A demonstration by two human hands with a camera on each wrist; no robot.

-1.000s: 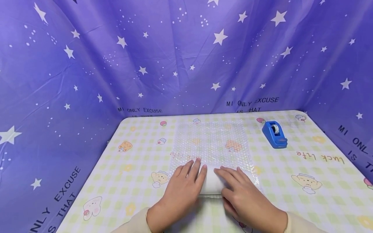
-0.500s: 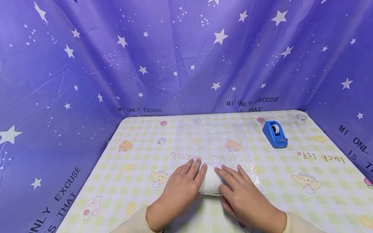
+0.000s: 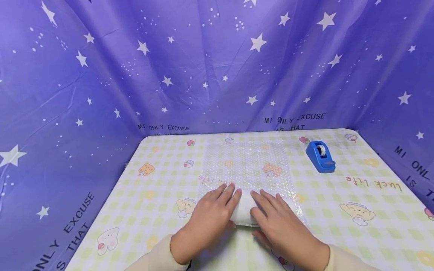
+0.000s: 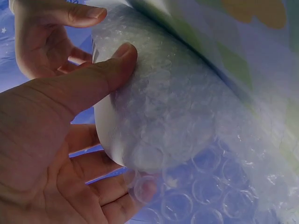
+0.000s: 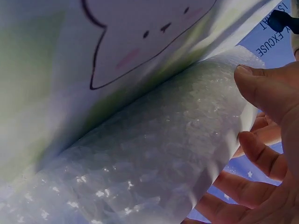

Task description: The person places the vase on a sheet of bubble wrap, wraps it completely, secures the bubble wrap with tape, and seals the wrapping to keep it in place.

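Note:
A smooth white rounded object (image 3: pixel 245 212) lies across the near end of a clear bubble wrap sheet (image 3: pixel 244 158), whose near edge is turned up against its front. My left hand (image 3: pixel 213 210) grips the left part, fingers over the top. In the left wrist view its thumb presses the bubble wrap (image 4: pixel 163 93) on the near side. My right hand (image 3: pixel 279 222) holds the right part, fingers spread over the white surface. Its thumb (image 5: pixel 261 84) is at the wrapped near side in the right wrist view. The hands hide both ends of the object from above.
A blue tape dispenser (image 3: pixel 320 157) with a tape roll stands at the back right of the table. The checked, cartoon-printed tablecloth (image 3: pixel 129 210) covers the table. Purple star-patterned curtains (image 3: pixel 203 56) hang behind it and at both sides.
The right hand has shifted slightly left and forward, its index finger bending more over the white object. The left hand has edged forward a little. The tape dispenser stays in place.

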